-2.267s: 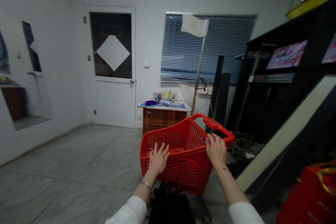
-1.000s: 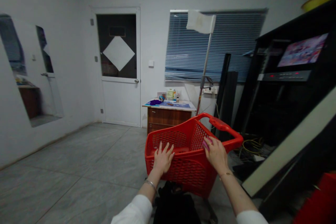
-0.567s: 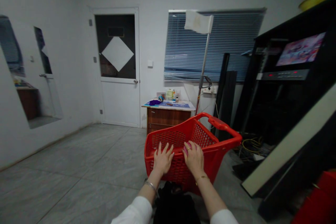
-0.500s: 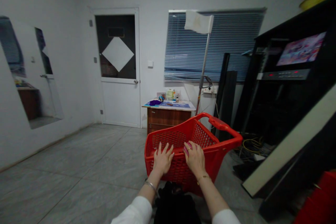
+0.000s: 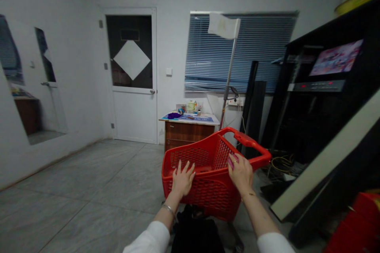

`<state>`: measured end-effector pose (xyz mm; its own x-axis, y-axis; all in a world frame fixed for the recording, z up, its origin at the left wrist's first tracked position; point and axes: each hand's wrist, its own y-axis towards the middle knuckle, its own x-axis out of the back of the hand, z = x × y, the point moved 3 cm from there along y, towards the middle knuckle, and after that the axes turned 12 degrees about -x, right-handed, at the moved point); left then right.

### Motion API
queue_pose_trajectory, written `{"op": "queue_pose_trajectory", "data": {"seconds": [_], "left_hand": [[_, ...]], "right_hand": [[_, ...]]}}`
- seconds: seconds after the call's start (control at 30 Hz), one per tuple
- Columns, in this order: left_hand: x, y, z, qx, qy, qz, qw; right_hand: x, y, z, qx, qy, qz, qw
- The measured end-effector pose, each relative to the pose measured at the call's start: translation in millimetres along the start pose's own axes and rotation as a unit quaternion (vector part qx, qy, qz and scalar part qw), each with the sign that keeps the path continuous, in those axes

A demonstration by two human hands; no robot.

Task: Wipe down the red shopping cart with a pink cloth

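A red plastic shopping cart (image 5: pixel 204 193) with lattice sides stands sideways right in front of me. My left hand (image 5: pixel 183 180), fingers spread, rests at the near rim toward the cart's left end. Farther right, my right hand (image 5: pixel 242 170) is at the same rim, near the handle end. Its fingers are curled over a small pink thing (image 5: pixel 231 162), mostly hidden, which could be a cloth or a sponge. The cart's red handle (image 5: pixel 252 142) rises just beyond that hand.
Behind the cart is a wooden cabinet (image 5: pixel 190 131) with small bottles and a purple cloth (image 5: pixel 173 115) on top. A pole with a white flag (image 5: pixel 224 26) rises beside it. On the right, a pale board (image 5: pixel 326 158) leans by a black rack (image 5: pixel 320 114). A mirror (image 5: pixel 44 118) hangs left.
My right hand has slid right along the cart's near rim, toward the handle end, with the pink thing in it. My left hand has stayed nearly in place on the rim.
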<state>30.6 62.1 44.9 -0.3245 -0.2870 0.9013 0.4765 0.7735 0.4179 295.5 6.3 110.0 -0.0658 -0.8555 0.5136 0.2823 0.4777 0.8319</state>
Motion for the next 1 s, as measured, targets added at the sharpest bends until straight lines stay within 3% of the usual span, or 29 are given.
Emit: {"op": "queue_pose_trajectory", "data": {"seconds": [0.17,0.27,0.37,0.53,0.63,0.73,0.9,1.0], "left_hand": [[-0.1,-1.4,0.3,0.002,0.002,-0.011,1.000],[0.1,-2.1,1.5,-0.002,-0.001,-0.015,1.000],[0.4,-2.4,4.1,-0.007,-0.005,-0.015,1.000],[-1.3,-2.2,6.1,-0.007,-0.006,-0.013,1.000],[-2.6,-1.9,4.3,-0.004,-0.006,-0.021,1.000],[-3.6,-1.6,2.2,-0.001,-0.005,-0.023,1.000],[-3.0,-2.1,-0.1,0.000,0.006,-0.029,1.000],[-1.8,-4.1,0.7,-0.002,0.006,-0.034,0.999]], "right_hand": [[-15.0,-42.5,71.0,0.046,0.040,0.042,0.997],[-15.3,-47.0,79.5,0.073,0.063,0.054,0.994],[-9.4,-30.5,52.4,0.096,0.057,0.062,0.992],[6.6,14.6,-22.8,0.032,0.009,0.010,0.999],[9.3,20.6,-35.3,-0.002,-0.002,-0.017,1.000],[2.1,1.5,-6.5,-0.007,-0.005,-0.018,1.000],[-18.4,-47.3,75.5,0.042,0.039,0.028,0.998],[-22.0,-56.5,92.7,0.068,0.064,0.051,0.994]]}}
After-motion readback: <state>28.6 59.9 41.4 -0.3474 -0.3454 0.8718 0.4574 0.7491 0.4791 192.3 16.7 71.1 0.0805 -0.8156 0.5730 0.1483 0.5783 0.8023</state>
